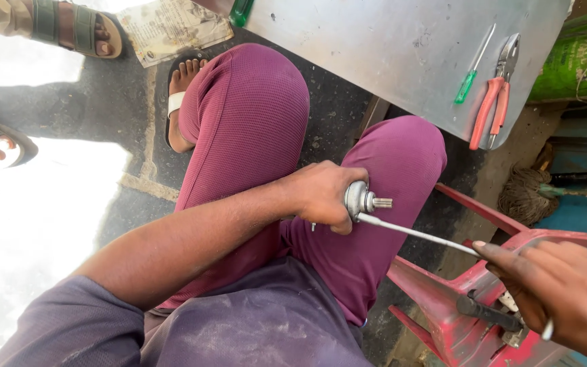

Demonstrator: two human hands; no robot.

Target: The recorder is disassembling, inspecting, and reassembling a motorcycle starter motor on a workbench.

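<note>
Overhead, a grey sheet-metal desk (402, 54) fills the top of the view; near its right corner lie a pair of orange-handled pliers (496, 102) and, just beside them, a slim green-handled screwdriver (471, 71). Below it, the seated person's knees in maroon trousers (253, 129) rise from the dark floor, and a red plastic chair (473, 309) stands at the lower right. Over the right knee the left hand (321, 194) is clenched around a small rounded silver metal part with a splined stub shaft (361, 200), the stub pointing right. The right hand (565, 289) grips a long thin metal rod (416, 233) between fingers (504, 257) and thumb; its long axis runs from lower right up to the left, tip touching the part just under the stub. Judging from this, the prying or fitting is mid-way: the tool is seated, nothing has yet come apart.
</note>
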